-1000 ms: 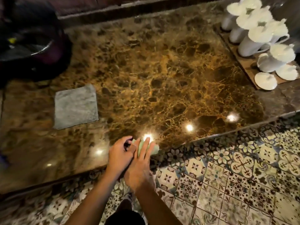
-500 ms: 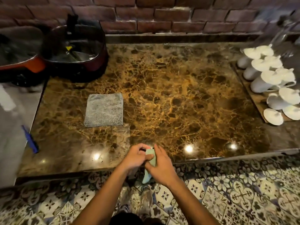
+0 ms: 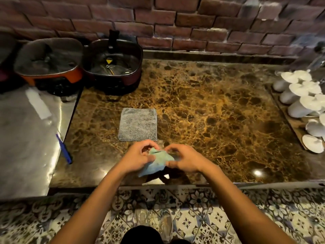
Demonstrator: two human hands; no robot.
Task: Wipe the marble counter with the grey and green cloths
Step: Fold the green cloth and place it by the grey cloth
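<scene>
The brown and gold marble counter fills the middle of the view. A grey cloth lies flat and folded square on it, just beyond my hands. A crumpled green cloth hangs above the counter's front part, pinched on its left side by my left hand and on its right side by my right hand. The cloth's lower corner droops toward the front edge.
Two square pots stand at the back left by the brick wall. A wooden tray of upturned white cups sits at the right. A steel surface with a blue pen adjoins on the left.
My hands have lifted the green cloth from the front edge and pulled it apart over the counter. My head has tilted up, bringing the brick wall and pots into view.
</scene>
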